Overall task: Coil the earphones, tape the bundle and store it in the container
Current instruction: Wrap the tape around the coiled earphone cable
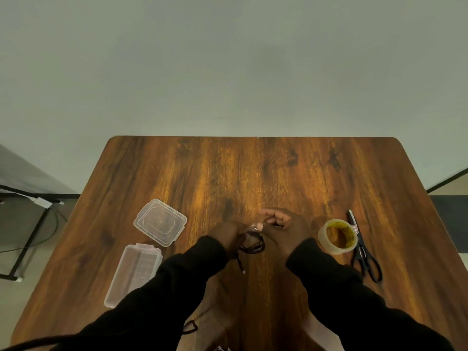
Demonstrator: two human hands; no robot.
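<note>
Black earphones (253, 243) are coiled into a small bundle between my two hands, above the middle of the wooden table (253, 173). My left hand (229, 235) grips the bundle's left side. My right hand (283, 228) pinches its top, where a small clear piece of tape (253, 227) shows. The plug end (240, 266) dangles below the bundle. A clear rectangular container (133, 274) lies open at the left, with its clear lid (160, 222) lying beyond it. A roll of clear tape (338, 236) stands to the right of my right hand.
Black scissors (363, 252) lie right of the tape roll, near the table's right edge. A black metal frame with a cable (33, 224) stands on the floor to the left. Black sleeves cover both forearms.
</note>
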